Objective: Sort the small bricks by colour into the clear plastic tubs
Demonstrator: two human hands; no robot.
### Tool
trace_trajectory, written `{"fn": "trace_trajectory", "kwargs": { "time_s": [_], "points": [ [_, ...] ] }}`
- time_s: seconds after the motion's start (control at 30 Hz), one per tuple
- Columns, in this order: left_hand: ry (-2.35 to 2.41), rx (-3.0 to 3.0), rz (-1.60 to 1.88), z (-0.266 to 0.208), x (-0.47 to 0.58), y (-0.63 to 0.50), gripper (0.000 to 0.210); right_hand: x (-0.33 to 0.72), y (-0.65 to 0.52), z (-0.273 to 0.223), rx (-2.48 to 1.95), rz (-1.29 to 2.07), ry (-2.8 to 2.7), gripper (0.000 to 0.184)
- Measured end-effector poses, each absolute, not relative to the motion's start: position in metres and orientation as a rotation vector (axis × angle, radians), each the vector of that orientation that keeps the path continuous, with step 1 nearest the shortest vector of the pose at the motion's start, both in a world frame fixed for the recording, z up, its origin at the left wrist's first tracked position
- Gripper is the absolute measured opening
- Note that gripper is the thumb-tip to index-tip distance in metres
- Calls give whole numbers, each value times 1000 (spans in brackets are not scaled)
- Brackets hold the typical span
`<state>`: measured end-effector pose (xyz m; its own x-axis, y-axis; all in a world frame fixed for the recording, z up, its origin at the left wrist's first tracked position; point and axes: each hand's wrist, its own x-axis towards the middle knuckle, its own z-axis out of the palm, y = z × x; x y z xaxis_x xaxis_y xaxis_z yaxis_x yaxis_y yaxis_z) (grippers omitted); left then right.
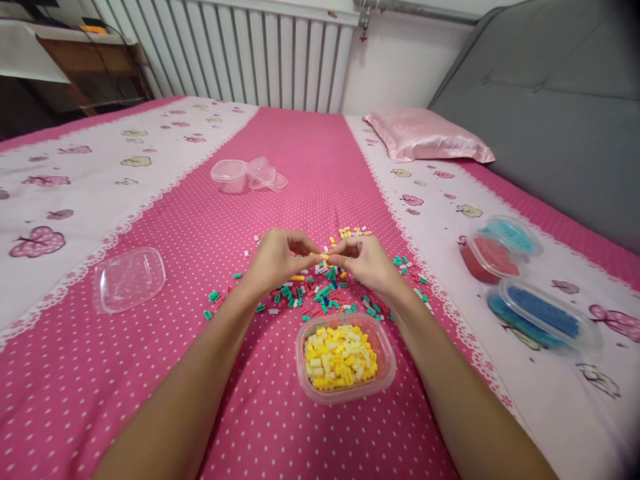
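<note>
Over a scattered pile of small toy bricks [325, 293], my left hand [277, 261] and my right hand [369, 265] meet fingertip to fingertip. Both are closed in a pinch on a tiny yellow brick [325, 257]; whether it is one piece or two joined is too small to tell. Green, red, white, yellow and a few blue bricks lie beneath and around the hands. Between my forearms stands an open clear plastic tub [345, 395] holding yellow and cream bricks [341, 357].
A clear lid [130, 280] lies at left on the pink bedspread [210, 233]. Further back are clear containers [233, 177]. At right sit lidded tubs of red [493, 257], light blue [515, 233] and dark blue pieces [543, 313]. A pink pillow [425, 133] lies by the grey headboard [550, 100].
</note>
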<state>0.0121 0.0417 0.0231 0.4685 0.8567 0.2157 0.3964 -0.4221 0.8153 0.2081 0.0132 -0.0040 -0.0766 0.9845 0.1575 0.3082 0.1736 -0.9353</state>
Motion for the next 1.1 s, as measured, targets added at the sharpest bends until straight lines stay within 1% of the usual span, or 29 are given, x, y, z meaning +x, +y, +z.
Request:
{"fn": "trace_trajectory", "kwargs": {
  "time_s": [0.17,0.27,0.33,0.4,0.43,0.47,0.57,0.67,0.83,0.97,1.1],
  "points": [
    [1049,2016,828,19,13,44,15,208,12,0,-1257,899,-1648,11],
    [1090,2070,809,17,14,44,16,209,11,3,-1224,940,-1733,18],
    [1082,2089,732,19,13,43,26,211,10,4,-1249,900,-1781,18],
    [1064,2134,625,23,9,44,42,214,9,3,-1295,858,-1847,13],
    [1078,2183,576,25,5,44,45,215,9,2,-1317,856,-1887,11],
    [1113,2250,529,28,2,46,42,215,9,1,-1336,862,-1925,8],
    [1254,2423,349,33,-9,49,17,214,9,-2,-1387,872,-1987,5],
    [1299,2482,145,32,-12,48,6,207,8,-5,-1426,833,-2023,5],
    [1336,2539,24,24,-2,42,7,195,6,-9,-1518,610,-2076,5],
    [1333,2559,19,23,1,41,8,194,5,-9,-1568,585,-2080,6],
    [1305,2569,97,22,-2,45,11,198,6,-8,-1548,607,-2058,6]
  ]
}}
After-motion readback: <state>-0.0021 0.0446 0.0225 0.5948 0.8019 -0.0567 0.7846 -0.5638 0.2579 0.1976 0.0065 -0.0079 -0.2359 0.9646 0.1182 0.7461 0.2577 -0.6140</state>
